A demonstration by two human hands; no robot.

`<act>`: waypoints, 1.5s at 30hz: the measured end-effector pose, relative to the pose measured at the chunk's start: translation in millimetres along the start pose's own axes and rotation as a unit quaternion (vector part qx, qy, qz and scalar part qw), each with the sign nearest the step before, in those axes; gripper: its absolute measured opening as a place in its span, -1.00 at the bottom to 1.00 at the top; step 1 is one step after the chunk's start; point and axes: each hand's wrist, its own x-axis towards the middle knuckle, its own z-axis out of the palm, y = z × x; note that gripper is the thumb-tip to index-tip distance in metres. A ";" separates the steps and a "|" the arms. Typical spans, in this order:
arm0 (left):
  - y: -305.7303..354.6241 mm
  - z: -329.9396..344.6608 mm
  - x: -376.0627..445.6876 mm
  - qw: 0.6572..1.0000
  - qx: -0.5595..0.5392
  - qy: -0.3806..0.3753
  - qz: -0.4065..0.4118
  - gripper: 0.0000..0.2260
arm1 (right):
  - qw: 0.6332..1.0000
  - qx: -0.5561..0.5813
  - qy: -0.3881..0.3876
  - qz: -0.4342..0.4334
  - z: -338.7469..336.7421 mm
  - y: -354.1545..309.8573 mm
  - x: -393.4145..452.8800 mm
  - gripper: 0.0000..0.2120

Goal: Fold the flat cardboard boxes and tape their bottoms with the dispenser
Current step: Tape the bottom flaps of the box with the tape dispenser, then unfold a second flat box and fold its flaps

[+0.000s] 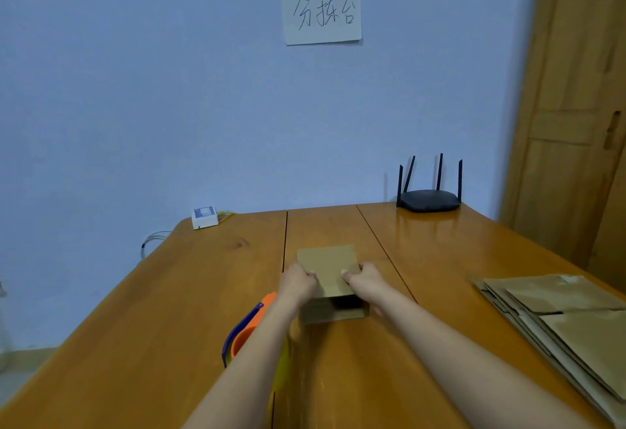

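A small brown cardboard box (328, 269) stands on the wooden table (169, 310) in the middle, partly opened, with a dark gap showing at its near end. My left hand (298, 282) grips its left side and my right hand (366, 279) grips its right side, thumbs pressed on the top panel. An orange and blue tape dispenser (245, 330) lies just left of my left forearm, which partly hides it. A stack of flat cardboard boxes (562, 320) lies at the table's right edge.
A black router (428, 200) with upright antennas sits at the far right of the table. A small white device (204, 217) with cables rests at the far left corner. A wooden door (576, 106) stands on the right, and a handwritten paper sign (321, 12) hangs on the wall.
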 end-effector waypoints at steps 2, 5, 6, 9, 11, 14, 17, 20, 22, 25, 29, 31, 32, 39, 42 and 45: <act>-4.7 -4.2 13.8 1.000 0.009 -0.016 -0.023 -0.71 | 1.000 -0.004 -0.011 0.006 8.3 -4.4 10.0 -0.57; -16.8 -9.3 33.4 0.999 0.002 -0.028 -0.043 -0.69 | 1.000 -0.014 -0.012 0.008 23.9 -11.0 23.7 -0.57; -20.3 -12.0 39.2 0.999 0.002 -0.027 -0.046 -0.69 | 1.000 -0.016 -0.011 0.006 29.6 -13.8 27.9 -0.58; -26.6 -20.5 56.0 0.998 -0.007 -0.035 -0.054 -0.69 | 0.999 -0.030 -0.015 0.005 42.5 -22.3 39.9 -0.58; -27.5 -25.5 65.0 0.998 -0.006 -0.043 -0.049 -0.70 | 0.999 -0.040 -0.010 0.004 48.4 -27.1 47.9 -0.59; -29.2 -26.8 78.0 0.998 0.004 -0.040 -0.047 -0.71 | 0.999 -0.054 -0.001 0.005 56.2 -30.8 57.8 -0.59; -30.4 -23.8 86.1 0.998 0.010 -0.039 -0.041 -0.71 | 0.998 -0.067 -0.001 0.003 59.5 -30.3 64.3 -0.58; -31.0 -22.4 87.7 0.997 0.059 -0.040 -0.039 -0.68 | 0.995 -0.098 -0.022 0.004 56.8 -28.4 68.9 -0.52; -29.8 -23.9 86.8 0.994 0.102 -0.029 -0.029 -0.57 | 0.991 -0.134 -0.017 0.000 51.2 -30.1 66.9 -0.43; -22.5 -30.1 80.8 0.979 0.205 -0.003 0.004 -0.45 | 0.963 -0.263 0.027 -0.055 35.4 -34.6 56.9 -0.32; 4.2 -28.1 57.6 0.946 0.315 -0.020 0.067 -0.45 | 0.872 -0.471 0.043 -0.124 -1.1 -39.8 29.3 -0.30; 20.0 -20.8 42.7 0.932 0.351 -0.032 0.084 -0.45 | 0.856 -0.501 0.039 -0.124 -21.5 -39.6 14.3 -0.29; 27.3 -15.8 35.6 0.927 0.363 -0.038 0.090 -0.45 | 0.853 -0.508 0.038 -0.118 -31.9 -38.3 6.2 -0.29; 95.3 41.4 -22.5 0.924 0.344 -0.080 0.149 -0.46 | 0.848 -0.522 0.080 -0.047 -126.8 -2.3 -57.5 -0.32; 127.6 81.3 -49.5 0.918 0.333 -0.110 0.184 -0.45 | 0.850 -0.516 0.111 -0.004 -171.7 24.0 -78.9 -0.33; 161.3 117.7 -72.1 0.907 0.327 -0.141 0.223 -0.46 | 0.846 -0.514 0.136 0.043 -216.1 42.7 -98.3 -0.34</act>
